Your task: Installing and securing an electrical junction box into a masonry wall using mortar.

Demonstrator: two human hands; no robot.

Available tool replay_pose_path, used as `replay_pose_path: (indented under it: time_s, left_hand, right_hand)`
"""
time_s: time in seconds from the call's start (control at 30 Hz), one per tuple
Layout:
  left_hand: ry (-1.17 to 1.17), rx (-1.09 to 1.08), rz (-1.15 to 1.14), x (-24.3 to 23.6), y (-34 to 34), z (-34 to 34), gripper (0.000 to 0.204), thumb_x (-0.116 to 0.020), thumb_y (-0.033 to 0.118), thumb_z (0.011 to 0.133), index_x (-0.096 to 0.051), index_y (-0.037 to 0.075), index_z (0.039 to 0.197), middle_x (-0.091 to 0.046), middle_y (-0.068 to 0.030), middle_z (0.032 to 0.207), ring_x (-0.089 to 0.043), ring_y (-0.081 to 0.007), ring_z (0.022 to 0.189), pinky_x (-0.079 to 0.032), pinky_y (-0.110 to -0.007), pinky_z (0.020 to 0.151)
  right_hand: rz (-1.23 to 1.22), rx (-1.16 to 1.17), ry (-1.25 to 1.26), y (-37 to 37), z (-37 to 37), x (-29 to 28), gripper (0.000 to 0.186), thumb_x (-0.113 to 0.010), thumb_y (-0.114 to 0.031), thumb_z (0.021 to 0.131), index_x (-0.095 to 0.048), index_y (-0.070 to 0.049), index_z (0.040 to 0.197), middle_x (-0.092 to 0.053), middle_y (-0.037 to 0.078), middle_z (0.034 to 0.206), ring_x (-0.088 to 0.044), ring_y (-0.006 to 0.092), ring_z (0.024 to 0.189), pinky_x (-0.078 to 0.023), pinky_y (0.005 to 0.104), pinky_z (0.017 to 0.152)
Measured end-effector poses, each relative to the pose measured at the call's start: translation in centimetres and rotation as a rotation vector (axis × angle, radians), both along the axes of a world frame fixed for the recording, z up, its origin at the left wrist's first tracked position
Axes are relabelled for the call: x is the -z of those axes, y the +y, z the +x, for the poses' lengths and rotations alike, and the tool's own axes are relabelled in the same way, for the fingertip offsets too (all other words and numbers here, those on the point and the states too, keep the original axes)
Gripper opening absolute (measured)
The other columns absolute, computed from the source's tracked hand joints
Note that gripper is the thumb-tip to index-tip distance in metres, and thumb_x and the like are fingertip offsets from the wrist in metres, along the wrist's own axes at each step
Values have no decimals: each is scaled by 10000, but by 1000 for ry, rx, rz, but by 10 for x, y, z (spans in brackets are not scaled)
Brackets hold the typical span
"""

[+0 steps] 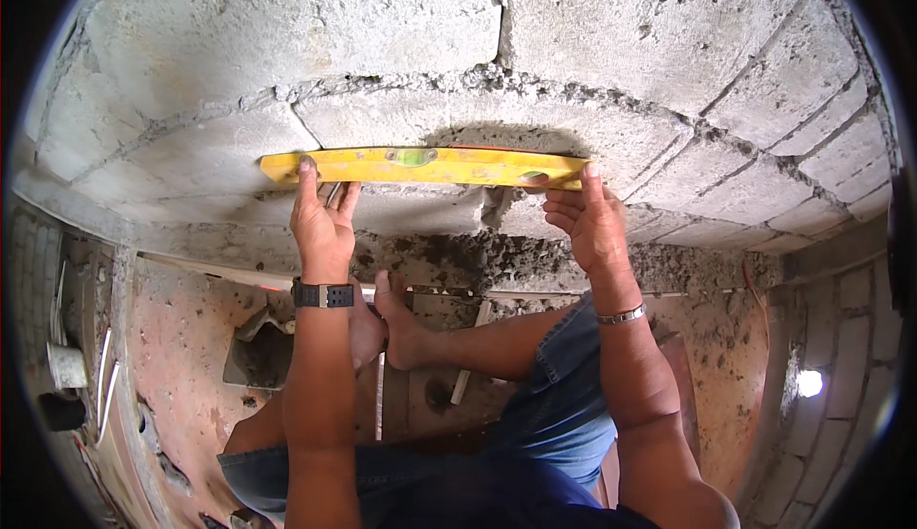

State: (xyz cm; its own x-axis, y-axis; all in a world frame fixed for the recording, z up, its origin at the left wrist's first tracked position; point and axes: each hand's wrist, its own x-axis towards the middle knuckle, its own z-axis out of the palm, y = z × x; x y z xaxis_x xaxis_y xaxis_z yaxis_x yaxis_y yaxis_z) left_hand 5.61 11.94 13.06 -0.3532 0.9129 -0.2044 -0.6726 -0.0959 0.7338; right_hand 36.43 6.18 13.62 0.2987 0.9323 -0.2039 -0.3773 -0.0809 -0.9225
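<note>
A yellow spirit level (478, 168) lies lengthwise across the block wall (382, 28), close to its surface. Near its middle sits a greenish vial window, and a dark oval hole shows toward the right end. My left hand (323, 228), below a black wristwatch, grips the level near its left end with the thumb on the front face. At the right end my right hand (594, 219) grips it too, thumb upright against the face and fingers curled beneath. Whether the level touches the wall all along cannot be told.
Crumbled mortar (468, 257) lies along the wall's foot. Below are my bare foot (406, 324) and bent knees in jeans (564, 405). A dark mortar tub (260, 352) stands at the left. Farther left are a whitish bucket (67, 367) and thin white strips.
</note>
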Motion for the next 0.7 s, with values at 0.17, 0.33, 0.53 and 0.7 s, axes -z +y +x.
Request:
replay_pose_path:
  time_s: [0.17, 0.33, 0.53, 0.7]
  left_hand:
    - [-4, 4, 5, 4, 3, -1, 578, -699, 362, 848, -484, 34, 1273, -467, -94, 1275, -461, -277, 1169, -462, -420, 958]
    - [-17, -19, -20, 5, 4, -2, 472, -699, 368, 846, -552, 75, 1185, -491, -56, 1222, -487, -256, 1132, -473, -432, 931]
    - [-1, 42, 3, 6, 4, -5, 640, -703, 384, 836, -450, 55, 1323, -423, -134, 1302, -415, -277, 1228, -426, -414, 1010]
    - [-4, -8, -10, 5, 4, -4, 515, -698, 361, 847, -526, 42, 1214, -478, -100, 1231, -460, -284, 1170, -475, -423, 942]
  right_hand:
    - [-9, 8, -16, 1, 0, 1, 649, -599, -530, 864, -507, 62, 1112, -647, 186, 852, -659, 227, 702, -568, 311, 627]
    - [-7, 21, -34, 3, -3, 0, 664, -609, -545, 851, -510, 61, 1104, -644, 173, 832, -657, 214, 691, -567, 297, 601]
    - [-32, 16, -107, 1, -1, -3, 671, -620, -567, 833, -535, 57, 1062, -639, 150, 782, -650, 198, 648, -566, 285, 562]
    - [-30, 36, -138, 3, -2, -2, 708, -621, -590, 818, -553, 75, 1050, -638, 149, 760, -652, 191, 632, -564, 279, 537]
